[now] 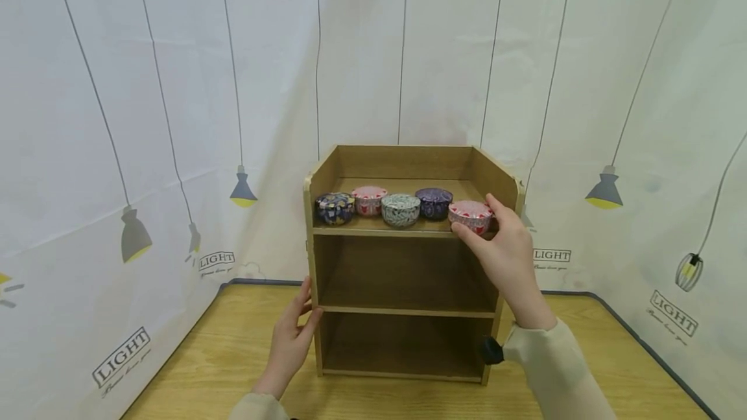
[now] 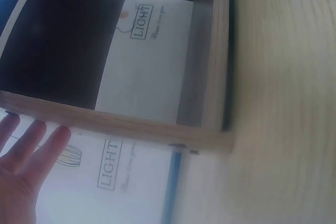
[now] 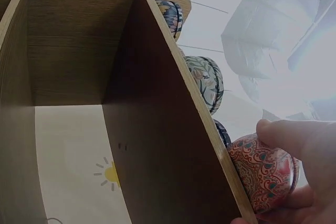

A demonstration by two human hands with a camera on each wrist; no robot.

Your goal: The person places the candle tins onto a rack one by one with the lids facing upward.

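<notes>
Red-patterned tin (image 1: 470, 215) sits at the front right end of the shelf unit's (image 1: 403, 310) top shelf, with the right hand's (image 1: 506, 253) fingers (image 3: 294, 139) curled round it. Four more tins (image 1: 385, 205) stand in a row just beyond those fingers. Left hand (image 1: 290, 342), fingers straight, rests against the unit's outer side on the desk (image 1: 222, 368).

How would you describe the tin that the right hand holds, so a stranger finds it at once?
Look at the wooden shelf unit on the table, top shelf. Five round tins stand there in a row; it is the rightmost tin, red-and-white patterned, the only one gripped by the right hand.
</notes>
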